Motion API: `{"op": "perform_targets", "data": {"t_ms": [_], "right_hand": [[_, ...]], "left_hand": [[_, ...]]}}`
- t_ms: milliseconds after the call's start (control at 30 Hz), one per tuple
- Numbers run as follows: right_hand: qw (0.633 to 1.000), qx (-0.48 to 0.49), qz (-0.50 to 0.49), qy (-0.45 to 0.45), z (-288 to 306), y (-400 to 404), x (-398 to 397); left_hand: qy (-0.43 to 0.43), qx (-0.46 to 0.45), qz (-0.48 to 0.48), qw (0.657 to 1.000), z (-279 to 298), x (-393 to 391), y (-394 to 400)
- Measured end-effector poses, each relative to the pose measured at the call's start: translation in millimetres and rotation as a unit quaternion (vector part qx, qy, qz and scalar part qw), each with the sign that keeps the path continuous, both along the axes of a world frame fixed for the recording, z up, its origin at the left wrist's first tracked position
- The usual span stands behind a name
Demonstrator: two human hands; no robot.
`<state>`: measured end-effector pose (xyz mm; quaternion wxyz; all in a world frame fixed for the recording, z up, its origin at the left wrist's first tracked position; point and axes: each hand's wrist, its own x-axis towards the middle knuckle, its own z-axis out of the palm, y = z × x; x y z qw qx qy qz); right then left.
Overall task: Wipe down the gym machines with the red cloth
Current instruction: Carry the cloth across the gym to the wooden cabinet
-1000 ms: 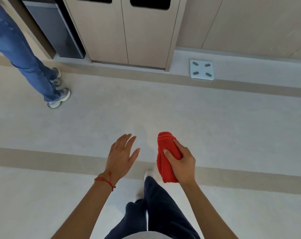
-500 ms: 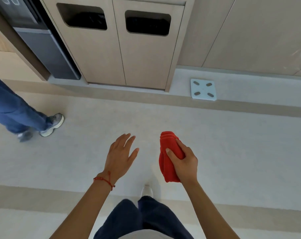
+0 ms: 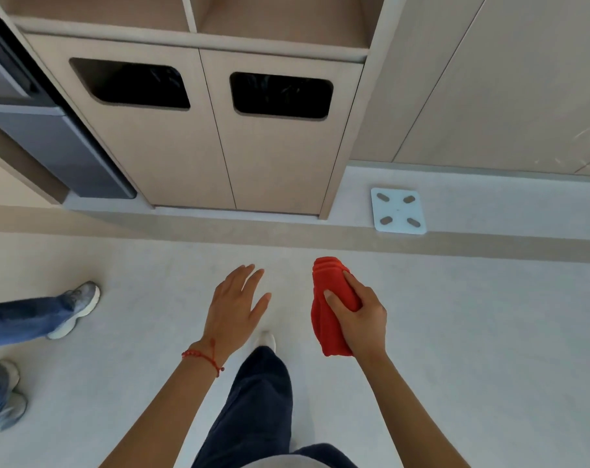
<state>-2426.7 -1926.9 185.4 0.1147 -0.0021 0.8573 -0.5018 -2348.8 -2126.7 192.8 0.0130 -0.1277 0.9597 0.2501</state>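
My right hand is closed around a folded red cloth, held upright in front of me above the pale floor. My left hand hovers beside it, palm down, fingers spread, holding nothing; a red bead bracelet circles that wrist. The two hands are a short gap apart. No gym machine is in view.
A beige cabinet with two dark bin openings stands ahead against the wall. A dark appliance sits at its left. A white bathroom scale lies on the floor at the right. Another person's jeans and grey sneakers are at the left.
The cabinet and scale have come closer and dropped lower in view as I walk forward. The other person's legs moved toward the lower left. My hands keep the same pose.
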Motion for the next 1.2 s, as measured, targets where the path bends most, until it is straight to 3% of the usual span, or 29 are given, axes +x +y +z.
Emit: {"op": "perform_targets", "data": {"t_ms": [367,933,1200], "right_hand": [[0.999,-0.018,-0.028,0.002,17.1,-91.1,-142.3],[0.998,-0.048,0.018,0.029,46.2,-160.5,-408.1],[0.997,-0.056,0.013,0.056,66.9,-203.9,-497.5]], "left_hand": [[0.015,-0.003,-0.025,1.0,12.9,-161.7,-92.3],[0.058,-0.03,0.014,0.998,36.6,-407.0,-145.5],[0.08,-0.038,0.018,0.996,49.9,-491.8,-184.1]]}}
